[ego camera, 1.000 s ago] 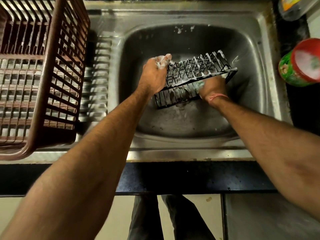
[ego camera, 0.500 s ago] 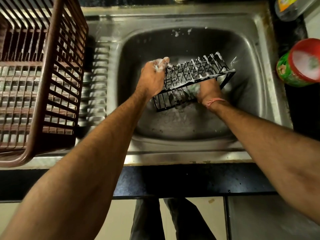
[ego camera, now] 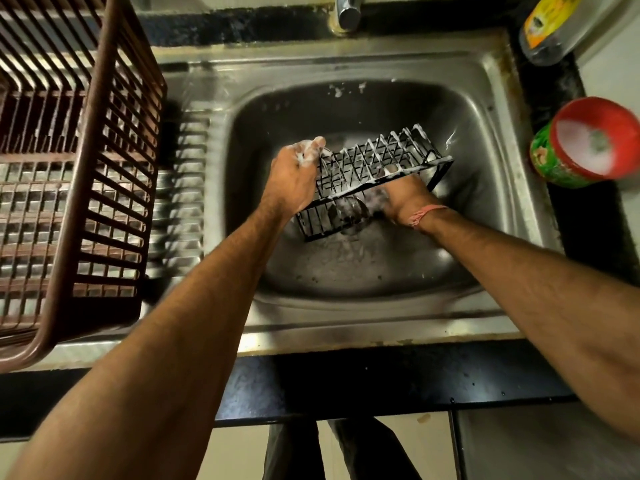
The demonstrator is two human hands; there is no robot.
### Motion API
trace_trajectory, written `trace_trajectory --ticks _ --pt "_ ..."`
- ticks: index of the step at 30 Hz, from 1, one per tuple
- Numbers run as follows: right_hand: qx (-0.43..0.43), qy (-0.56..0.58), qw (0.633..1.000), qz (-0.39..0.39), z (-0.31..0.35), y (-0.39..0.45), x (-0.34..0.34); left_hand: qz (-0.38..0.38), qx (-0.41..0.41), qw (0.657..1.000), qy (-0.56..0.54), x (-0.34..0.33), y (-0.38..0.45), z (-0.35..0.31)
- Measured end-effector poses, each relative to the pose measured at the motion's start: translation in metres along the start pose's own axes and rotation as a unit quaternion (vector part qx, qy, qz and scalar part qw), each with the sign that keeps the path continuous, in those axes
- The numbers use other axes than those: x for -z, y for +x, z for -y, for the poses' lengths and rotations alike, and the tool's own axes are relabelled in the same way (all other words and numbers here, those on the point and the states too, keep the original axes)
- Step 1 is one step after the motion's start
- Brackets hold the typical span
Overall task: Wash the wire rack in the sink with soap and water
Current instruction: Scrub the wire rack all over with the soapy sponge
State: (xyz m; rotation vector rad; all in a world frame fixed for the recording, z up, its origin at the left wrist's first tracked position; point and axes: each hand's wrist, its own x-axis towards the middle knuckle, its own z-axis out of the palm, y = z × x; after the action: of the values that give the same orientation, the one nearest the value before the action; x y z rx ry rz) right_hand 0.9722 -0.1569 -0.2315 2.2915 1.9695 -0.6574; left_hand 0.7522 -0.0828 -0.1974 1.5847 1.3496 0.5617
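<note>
Nearest the camera, the dark front edge of the worktop (ego camera: 398, 386) runs across the view, and both forearms reach over it into the steel sink (ego camera: 346, 306). In the basin the black wire rack (ego camera: 372, 164) is tilted, its left end lower and nearer, its right end raised toward the far right wall, with white suds clinging to its wires. The left hand (ego camera: 294, 178) grips the rack's left end, fingers curled over the top wire and covered in foam. The right hand (ego camera: 403, 195) is tucked under the rack's near side, just beside a blurred soapy mass; its fingers are hidden by the wires and foam, so whether it grasps anything cannot be told. A pink thread band (ego camera: 424, 214) circles the right wrist. To the left, a brown plastic dish basket (ego camera: 104, 174) sits on the ribbed drainboard (ego camera: 183, 202), well apart from the rack. To the right of the sink, a green tub with a red rim (ego camera: 585, 143) lies tilted on the worktop, white paste showing inside. Farther back stands the base of the tap (ego camera: 348, 10), and at the far right corner a bottle with a yellow label (ego camera: 547, 22).
</note>
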Motion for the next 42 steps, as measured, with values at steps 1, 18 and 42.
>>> trace_trajectory --ticks 1,18,42 --pt "-0.014 -0.005 0.999 -0.034 -0.003 0.003 0.000 0.000 -0.003 1.000 0.000 0.000 0.000 0.001" --pt "-0.141 0.020 0.987 -0.077 0.002 -0.003 -0.005 -0.001 0.003 1.000 0.003 -0.002 0.002 -0.001" --pt "-0.063 -0.012 0.996 -0.055 0.020 -0.016 -0.005 0.002 0.010 1.000 0.008 -0.001 0.002 -0.005"
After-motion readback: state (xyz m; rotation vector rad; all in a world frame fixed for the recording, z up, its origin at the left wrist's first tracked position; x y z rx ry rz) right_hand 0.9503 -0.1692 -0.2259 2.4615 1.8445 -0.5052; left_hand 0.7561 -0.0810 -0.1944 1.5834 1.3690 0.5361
